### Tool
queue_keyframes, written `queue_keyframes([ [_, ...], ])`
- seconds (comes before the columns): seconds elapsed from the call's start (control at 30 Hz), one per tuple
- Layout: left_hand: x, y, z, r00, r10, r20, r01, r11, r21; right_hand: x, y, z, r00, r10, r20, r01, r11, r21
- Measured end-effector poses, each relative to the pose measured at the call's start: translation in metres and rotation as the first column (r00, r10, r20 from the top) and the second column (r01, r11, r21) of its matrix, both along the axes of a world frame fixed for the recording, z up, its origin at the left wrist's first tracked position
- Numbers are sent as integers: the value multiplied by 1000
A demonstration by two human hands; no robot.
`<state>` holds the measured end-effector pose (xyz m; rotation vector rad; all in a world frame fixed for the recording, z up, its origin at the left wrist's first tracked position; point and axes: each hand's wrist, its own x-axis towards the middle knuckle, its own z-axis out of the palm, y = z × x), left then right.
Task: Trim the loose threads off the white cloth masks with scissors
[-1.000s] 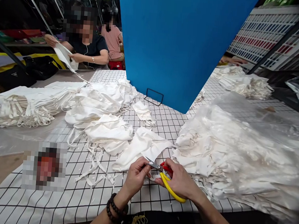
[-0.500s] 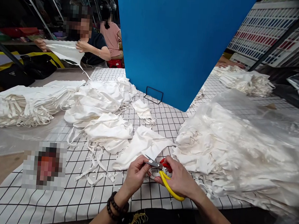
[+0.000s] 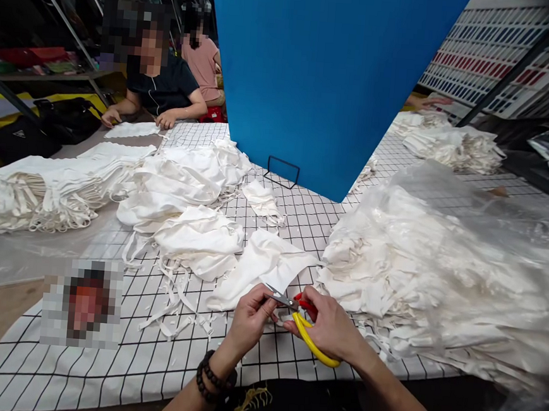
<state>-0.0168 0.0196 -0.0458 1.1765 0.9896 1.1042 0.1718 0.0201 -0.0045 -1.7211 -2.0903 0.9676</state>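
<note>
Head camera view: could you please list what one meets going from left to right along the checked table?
Stacked pile of white fabric pieces → loose heap of white fabric → left hand → scissors in the right hand → plastic-covered heap of white fabric.

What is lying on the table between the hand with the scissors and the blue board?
In the head view, a loose white cloth piece lies just beyond the right hand and scissors; past it, bare grid-patterned tablecloth reaches the blue board.
</note>
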Motion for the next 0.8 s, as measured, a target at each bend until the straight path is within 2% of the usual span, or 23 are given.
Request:
queue_keyframes([
  [0.23, 0, -1, -1, 999, -5, 35, 6, 999, -52, 2, -1, -10, 998, 2, 57, -4, 999, 33],
  [0.4, -3, 0, -2, 998, -41, 40, 42, 999, -27, 4, 1, -5, 997, 27, 78, -29, 999, 25],
  [0.57, -6, 1, -3, 998, -54, 31, 55, 998, -34, 1, 3, -2, 997, 29, 66, -30, 999, 24],
  [0.7, -6, 1, -5, 998, -37, 48, 40, 997, -64, 2, 4, -10, 999, 25, 41, -27, 998, 64],
  [0.8, -6, 2, -5, 996, -23, 81, 30, 996, -84, 3, 5, -15, 1000, 16, -20, -15, 999, 30],
])
